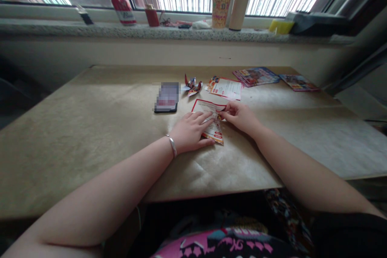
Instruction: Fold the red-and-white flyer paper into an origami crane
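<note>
A printed sheet of paper (215, 132), white with red and orange edging, lies partly folded on the table in front of me. My left hand (191, 129) rests flat on its left part, fingers stretched out across it. At the paper's right side, my right hand (237, 115) pinches a folded edge between thumb and fingers. Just beyond the sheet stands a small folded paper figure (192, 86) with pointed tips. To its left lies a phone (167, 97), its screen blurred out. Part of the sheet is hidden under my left fingers.
Behind my right hand lie more printed sheets (226, 88) and two stacks of colourful leaflets (256, 76). The table (90, 141) ends at its front edge near my body. A red can (123, 10), a patterned cup (220, 10) and a yellow object (281, 27) stand on the windowsill.
</note>
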{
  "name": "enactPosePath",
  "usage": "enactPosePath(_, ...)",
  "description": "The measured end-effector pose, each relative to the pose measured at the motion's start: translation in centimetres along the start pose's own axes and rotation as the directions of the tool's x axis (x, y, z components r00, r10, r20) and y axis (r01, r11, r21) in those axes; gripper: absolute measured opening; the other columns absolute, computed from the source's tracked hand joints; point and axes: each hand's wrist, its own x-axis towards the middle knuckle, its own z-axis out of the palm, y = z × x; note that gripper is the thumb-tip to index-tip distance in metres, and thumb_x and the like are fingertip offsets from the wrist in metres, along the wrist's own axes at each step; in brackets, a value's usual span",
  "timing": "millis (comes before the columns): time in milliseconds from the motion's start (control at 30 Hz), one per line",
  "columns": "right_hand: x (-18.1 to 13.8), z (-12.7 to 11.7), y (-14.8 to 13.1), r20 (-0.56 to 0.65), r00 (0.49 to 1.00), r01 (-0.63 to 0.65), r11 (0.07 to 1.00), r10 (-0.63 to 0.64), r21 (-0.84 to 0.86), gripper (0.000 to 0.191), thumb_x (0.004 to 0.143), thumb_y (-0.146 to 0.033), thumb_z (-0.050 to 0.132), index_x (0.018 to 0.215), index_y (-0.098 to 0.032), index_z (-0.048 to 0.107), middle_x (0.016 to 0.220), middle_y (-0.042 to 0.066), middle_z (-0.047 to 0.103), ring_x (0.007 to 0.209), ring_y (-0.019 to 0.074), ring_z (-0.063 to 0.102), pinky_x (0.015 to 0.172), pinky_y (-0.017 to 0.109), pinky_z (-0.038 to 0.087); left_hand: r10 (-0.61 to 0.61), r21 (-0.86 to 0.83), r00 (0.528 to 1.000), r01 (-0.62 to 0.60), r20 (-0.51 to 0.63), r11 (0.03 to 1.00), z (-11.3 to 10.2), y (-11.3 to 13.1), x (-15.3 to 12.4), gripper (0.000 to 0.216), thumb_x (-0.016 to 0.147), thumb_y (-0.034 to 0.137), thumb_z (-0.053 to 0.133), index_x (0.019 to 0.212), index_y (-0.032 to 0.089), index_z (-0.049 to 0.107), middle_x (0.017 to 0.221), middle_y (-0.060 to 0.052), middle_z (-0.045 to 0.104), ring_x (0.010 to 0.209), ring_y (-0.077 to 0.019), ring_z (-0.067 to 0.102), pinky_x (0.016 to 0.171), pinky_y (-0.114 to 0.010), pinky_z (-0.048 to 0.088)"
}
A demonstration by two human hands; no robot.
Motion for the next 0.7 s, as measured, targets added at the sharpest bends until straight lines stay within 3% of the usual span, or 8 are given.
enactPosePath(133, 0.14, 0.0, -0.09, 0.016, 1.0, -0.005, 0.999, 0.004, 0.043, 0.036, 0.073, -0.05, 0.065, 0.064, -0.021, 0.046, 0.055, -0.003, 0.054, 0.051, 0.01, 0.045, 0.048, 0.023, 0.034, 0.069, -0.009, 0.997, -0.069, 0.017, 0.998, 0.5, -0.01, 0.15, 0.07, 0.093, 0.062, 0.036, 0.146, 0.017, 0.039, 0.155, -0.009, 0.035, 0.141, -0.0283, 0.032, 0.117, -0.045, 0.021)
enactPosePath(267, 0.28, -0.09, 0.0, 0.036, 0.999, 0.009, 0.995, -0.013, 0.095, 0.035, 0.072, -0.048, 0.065, 0.064, -0.022, 0.043, 0.055, -0.004, 0.052, 0.05, 0.0097, 0.044, 0.049, 0.023, 0.034, 0.038, -0.041, 0.999, -0.036, 0.037, 0.998, 0.96, -0.11, 0.28, 0.071, 0.093, 0.063, 0.034, 0.147, 0.018, 0.036, 0.156, -0.011, 0.032, 0.143, -0.0267, 0.03, 0.117, -0.044, 0.022)
enactPosePath(433, 0.38, -0.45, 0.35, 0.033, 0.999, 0.033, 0.999, -0.033, 0.015, 0.031, 0.075, -0.044, 0.063, 0.064, -0.021, 0.045, 0.056, -0.003, 0.052, 0.052, 0.01, 0.043, 0.051, 0.024, 0.034, -0.006, -0.04, 0.999, 0.008, 0.051, 0.999, 1.0, -0.07, 0.48, 0.077, 0.089, 0.067, 0.04, 0.148, 0.018, 0.035, 0.156, -0.013, 0.031, 0.143, -0.0286, 0.032, 0.116, -0.045, 0.024)
enactPosePath(700, 0.14, -0.58, 0.61, 0.033, 0.997, 0.072, 0.997, -0.071, -0.04, 0.029, 0.077, -0.042, 0.062, 0.065, -0.021, 0.047, 0.056, -0.004, 0.05, 0.052, 0.0099, 0.042, 0.051, 0.024, 0.033, -0.038, -0.092, 0.998, 0.034, -0.052, 0.995, 0.9, -0.16, 0.69, 0.074, 0.09, 0.065, 0.043, 0.142, 0.013, 0.043, 0.148, -0.016, 0.044, 0.136, -0.0298, 0.042, 0.113, -0.043, 0.032)
